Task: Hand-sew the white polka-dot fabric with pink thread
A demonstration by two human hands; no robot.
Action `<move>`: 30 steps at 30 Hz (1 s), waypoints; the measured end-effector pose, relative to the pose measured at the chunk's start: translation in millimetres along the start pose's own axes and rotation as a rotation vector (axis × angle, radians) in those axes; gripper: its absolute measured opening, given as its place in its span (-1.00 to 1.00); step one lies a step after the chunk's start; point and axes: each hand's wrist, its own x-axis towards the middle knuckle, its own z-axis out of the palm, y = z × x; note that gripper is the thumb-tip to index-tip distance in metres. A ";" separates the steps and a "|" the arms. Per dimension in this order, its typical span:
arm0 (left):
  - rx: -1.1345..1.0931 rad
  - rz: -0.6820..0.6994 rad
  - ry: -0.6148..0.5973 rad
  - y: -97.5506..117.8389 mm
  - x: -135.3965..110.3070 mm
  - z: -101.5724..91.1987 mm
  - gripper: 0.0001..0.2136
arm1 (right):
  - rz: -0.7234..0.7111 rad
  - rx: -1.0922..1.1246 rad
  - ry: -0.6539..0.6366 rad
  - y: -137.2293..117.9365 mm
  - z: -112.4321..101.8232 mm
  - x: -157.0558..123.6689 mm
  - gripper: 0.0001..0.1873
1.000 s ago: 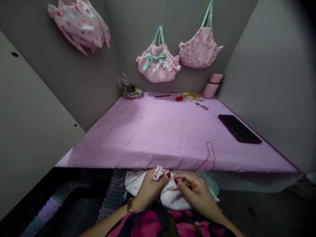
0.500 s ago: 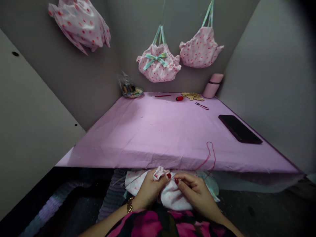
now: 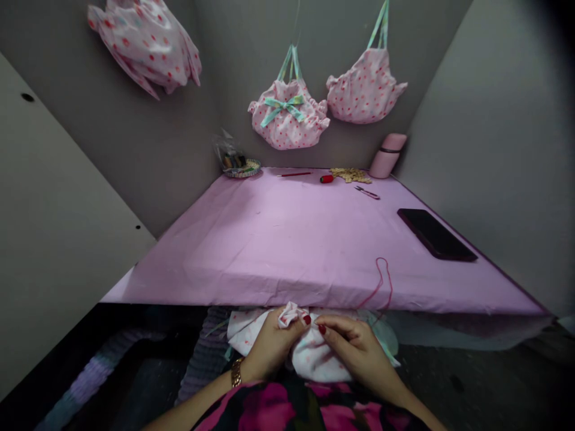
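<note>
Below the table's front edge, over my lap, both hands work a piece of white fabric with pink dots [image 3: 314, 359]. My left hand [image 3: 272, 347] is closed, pinching a bunched fold of the fabric at its top. My right hand [image 3: 354, 350] is closed in a pinch just right of that fold; whatever small thing its fingertips hold is too fine to make out. A red thread [image 3: 381, 284] loops from the fabric up onto the table's front edge.
The table wears a lilac cloth [image 3: 291, 239]. On it lie a dark phone [image 3: 435, 234], small snips [image 3: 366, 192], a red thread spool [image 3: 326, 179], a red pencil [image 3: 294, 175], a pink bottle [image 3: 387, 155] and a small basket [image 3: 238, 164]. Three dotted fabric bags [image 3: 287, 117] hang on the grey walls.
Almost nothing has moved. My right hand's fingers have shifted slightly at the fold; the fabric and thread stay in place.
</note>
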 end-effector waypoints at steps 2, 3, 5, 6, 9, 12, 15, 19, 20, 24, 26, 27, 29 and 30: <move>-0.005 0.002 -0.005 1.0 -0.6 0.1 -0.75 | -0.006 0.009 0.001 0.1 -0.2 0.2 -0.75; -0.002 0.001 -0.005 1.7 -0.9 0.3 -0.75 | -0.007 0.014 -0.001 0.0 -0.2 0.3 -0.75; 0.007 -0.002 -0.002 3.0 -1.2 0.6 -0.75 | -0.009 0.019 -0.009 -0.3 -0.4 0.6 -0.76; 0.007 -0.005 -0.001 3.6 -1.2 0.8 -0.75 | -0.008 0.018 -0.013 -0.4 -0.5 0.7 -0.77; -0.002 -0.015 0.002 4.0 -0.9 1.0 -0.74 | -0.002 0.029 -0.016 0.0 -0.2 0.6 -0.77; -0.003 -0.023 -0.004 2.8 -0.4 0.6 -0.72 | 0.012 0.061 -0.019 0.9 1.1 0.5 -0.79; 0.010 -0.025 -0.014 0.9 0.0 -0.1 -0.71 | 0.025 0.068 -0.029 1.5 2.6 0.9 -0.79; 0.024 -0.015 -0.029 -0.5 0.6 -1.2 -0.71 | 0.021 0.037 -0.045 2.7 3.6 0.8 -0.78; 0.027 -0.012 -0.031 -0.5 0.7 -1.4 -0.71 | 0.012 0.023 -0.050 3.2 3.9 0.5 -0.78; 0.057 0.000 -0.028 0.1 1.4 -1.0 -0.73 | -0.013 -0.022 -0.059 4.7 6.4 -1.1 -0.81; 0.075 0.002 -0.032 0.6 1.7 0.0 -0.74 | -0.014 -0.001 -0.064 4.3 8.8 -1.6 -0.82; 0.072 -0.001 -0.038 0.9 1.8 0.6 -0.74 | -0.011 0.024 -0.068 3.8 9.9 -1.7 -0.81; 0.042 -0.014 -0.056 1.5 1.9 1.9 -0.73 | 0.003 0.105 -0.073 3.1 10.8 -1.6 -0.79; 0.023 -0.018 -0.058 1.7 1.9 2.5 -0.73 | 0.021 0.148 -0.076 2.8 10.1 -1.3 -0.77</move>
